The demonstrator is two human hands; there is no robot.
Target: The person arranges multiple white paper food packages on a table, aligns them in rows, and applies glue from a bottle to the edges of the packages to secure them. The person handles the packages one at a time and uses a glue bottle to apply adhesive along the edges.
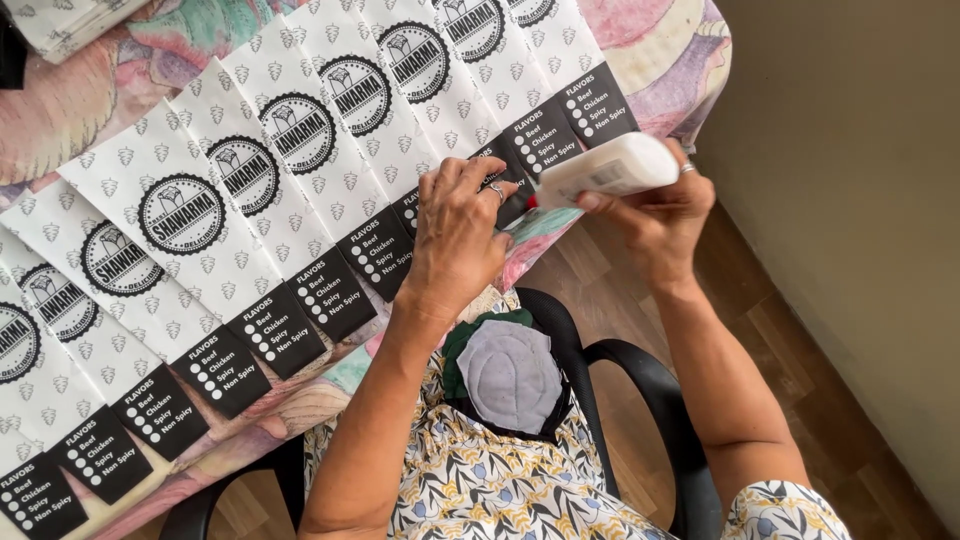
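Paper sleeves [250,200], white with round black emblems and black bands at their lower ends, lie overlapping in a long diagonal row from the lower left of the frame to the upper right, on a table covered by a cloth with a pastel pattern [660,60]. The left hand [455,235] sits at the centre of the frame, palm down, its fingers slightly spread and pressing on the black end of one sleeve near the table's edge; a ring shows on one finger. The right hand [655,215], just right of centre, has its fingers closed around a white bottle [605,170], held nearly level with its red tip [533,200] pointing left, right beside the left fingertips at the sleeve's edge. A ring shows on this hand as well. Below the hands, in the lower middle of the frame, a round grey quilted pad on dark green cloth [510,375] rests on the person's lap, over a floral garment. The person sits in a black chair [640,380] on a wooden floor [800,390], with a plain wall at the right edge.
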